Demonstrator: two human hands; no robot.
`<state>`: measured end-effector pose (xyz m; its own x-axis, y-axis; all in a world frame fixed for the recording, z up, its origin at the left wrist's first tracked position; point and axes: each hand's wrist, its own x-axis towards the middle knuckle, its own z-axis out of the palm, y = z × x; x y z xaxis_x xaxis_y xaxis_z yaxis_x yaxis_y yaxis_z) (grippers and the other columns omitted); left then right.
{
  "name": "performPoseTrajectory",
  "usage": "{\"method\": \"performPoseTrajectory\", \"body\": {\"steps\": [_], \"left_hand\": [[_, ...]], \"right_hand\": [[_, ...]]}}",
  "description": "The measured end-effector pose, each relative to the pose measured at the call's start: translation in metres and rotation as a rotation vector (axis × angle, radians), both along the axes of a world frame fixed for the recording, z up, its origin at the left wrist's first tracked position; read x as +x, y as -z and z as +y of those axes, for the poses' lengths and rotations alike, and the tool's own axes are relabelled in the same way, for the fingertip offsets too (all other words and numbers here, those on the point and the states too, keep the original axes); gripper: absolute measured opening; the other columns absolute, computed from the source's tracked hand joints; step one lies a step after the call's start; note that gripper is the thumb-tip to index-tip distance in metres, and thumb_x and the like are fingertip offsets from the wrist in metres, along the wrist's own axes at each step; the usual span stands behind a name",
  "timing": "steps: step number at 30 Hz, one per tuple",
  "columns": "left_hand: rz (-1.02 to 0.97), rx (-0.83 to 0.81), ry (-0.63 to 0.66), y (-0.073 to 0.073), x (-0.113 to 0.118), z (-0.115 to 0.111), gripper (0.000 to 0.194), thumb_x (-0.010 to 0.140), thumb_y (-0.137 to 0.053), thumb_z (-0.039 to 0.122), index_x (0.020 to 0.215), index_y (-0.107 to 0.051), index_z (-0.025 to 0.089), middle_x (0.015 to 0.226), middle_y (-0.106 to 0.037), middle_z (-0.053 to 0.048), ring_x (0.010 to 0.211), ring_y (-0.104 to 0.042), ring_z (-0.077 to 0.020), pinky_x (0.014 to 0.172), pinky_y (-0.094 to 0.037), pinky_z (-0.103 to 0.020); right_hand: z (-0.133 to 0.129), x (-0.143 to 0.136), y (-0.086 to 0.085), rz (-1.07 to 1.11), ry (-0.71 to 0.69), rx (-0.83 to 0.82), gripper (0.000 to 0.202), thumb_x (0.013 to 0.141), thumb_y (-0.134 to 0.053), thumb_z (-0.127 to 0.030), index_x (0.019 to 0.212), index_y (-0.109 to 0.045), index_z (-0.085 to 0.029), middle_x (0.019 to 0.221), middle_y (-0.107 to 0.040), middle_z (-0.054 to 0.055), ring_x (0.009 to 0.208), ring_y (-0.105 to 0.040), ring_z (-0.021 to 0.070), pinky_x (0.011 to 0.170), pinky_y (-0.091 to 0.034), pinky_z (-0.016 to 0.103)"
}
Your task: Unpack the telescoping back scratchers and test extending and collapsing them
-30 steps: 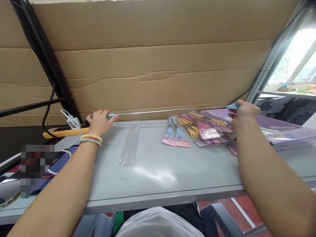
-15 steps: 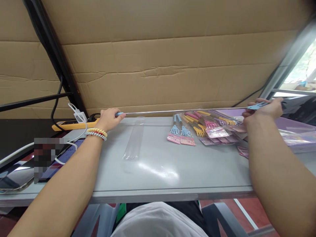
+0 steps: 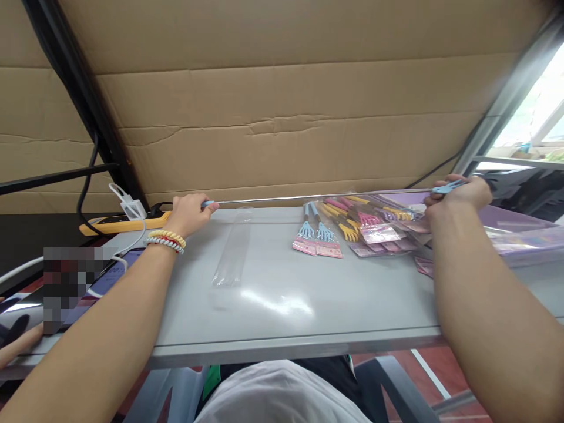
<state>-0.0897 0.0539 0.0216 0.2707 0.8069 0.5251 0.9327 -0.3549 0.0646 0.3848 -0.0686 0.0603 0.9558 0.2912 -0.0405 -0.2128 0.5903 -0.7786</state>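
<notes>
My left hand (image 3: 191, 215) and right hand (image 3: 465, 194) clamp opposite ends of a blue-tipped rod (image 3: 282, 199) — the stretching step, I judge. Moving it calls for even grips.

The bare grey tabletop (image 3: 273, 305) is left open along its front and centre, broken only by a flat clear plastic sleeve (image 3: 233, 249). Rightward passage is obstructed by heaped colourful packaged hand-shaped sticks (image 3: 374, 229); behind, reach is blocked by a brown cardboard wall (image 3: 286, 129).
</notes>
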Motion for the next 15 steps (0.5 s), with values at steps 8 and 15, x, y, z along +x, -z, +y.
{"method": "performPoseTrajectory", "body": {"steps": [8,15], "left_hand": [[0.037,0.057,-0.072,-0.006,-0.005,-0.001,0.034,0.083,-0.038,0.044,0.081,-0.061,0.019,0.083,-0.068,-0.01,0.089,-0.06,-0.0278,0.081,-0.036,-0.04],[0.122,0.086,0.039,-0.014,0.053,-0.032,0.043,0.088,-0.031,0.046,0.083,-0.063,0.017,0.083,-0.069,-0.011,0.086,-0.063,-0.0287,0.072,-0.039,-0.037]], "right_hand": [[-0.002,-0.006,-0.003,-0.004,0.064,-0.041,0.022,0.083,-0.032,-0.012,0.065,-0.043,-0.018,0.052,-0.045,-0.002,0.035,-0.032,0.0033,0.041,-0.015,0.021],[0.029,-0.069,0.001,-0.357,-0.16,-0.171,0.021,0.082,-0.036,-0.011,0.065,-0.046,-0.016,0.048,-0.047,-0.001,0.034,-0.038,0.0054,0.037,-0.019,0.02]]}}
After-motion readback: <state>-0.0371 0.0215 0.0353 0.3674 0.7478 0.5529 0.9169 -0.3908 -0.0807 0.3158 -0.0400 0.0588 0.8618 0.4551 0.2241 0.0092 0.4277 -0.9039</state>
